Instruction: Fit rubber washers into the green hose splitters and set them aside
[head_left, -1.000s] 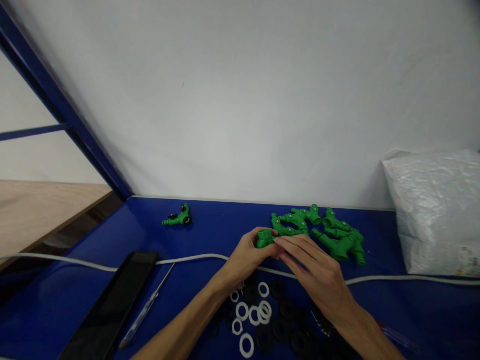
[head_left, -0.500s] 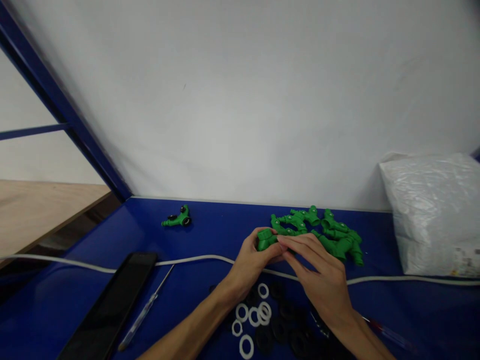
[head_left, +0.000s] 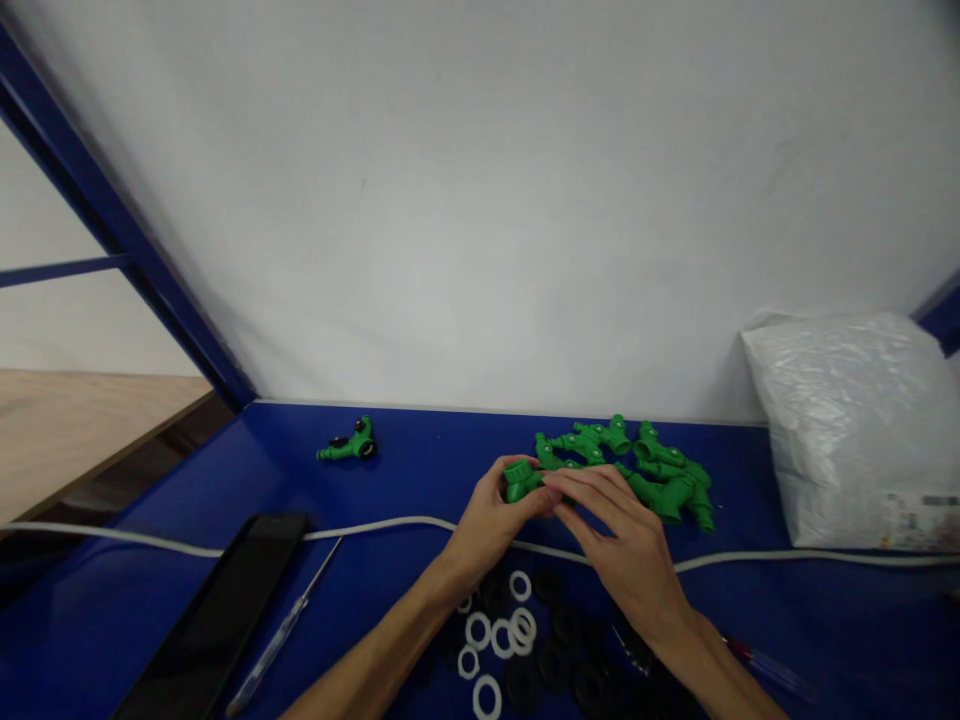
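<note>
My left hand [head_left: 491, 522] is closed around a green plastic hose splitter [head_left: 519, 480], held above the blue table with its wide round socket turned up. My right hand [head_left: 619, 535] meets it from the right. Its thumb and fingertips are pinched together against the splitter's side; whatever lies between them is hidden. Just behind the hands lies a heap of similar green splitters [head_left: 679, 490]. Below them are scattered several white ring washers [head_left: 487, 697] and black rings [head_left: 591, 686].
At the back left lies a green splitter with black fittings [head_left: 352, 443]. A phone [head_left: 217, 610] and a clear-handled screwdriver [head_left: 281, 632] lie on the left. A white cable [head_left: 360, 530] crosses the table. On the right are a wrapped white package [head_left: 855, 430] and another screwdriver [head_left: 769, 668].
The view has shifted slightly, so most table items appear a little further left. Both hands keep nearly the same pose at the green splitter.
</note>
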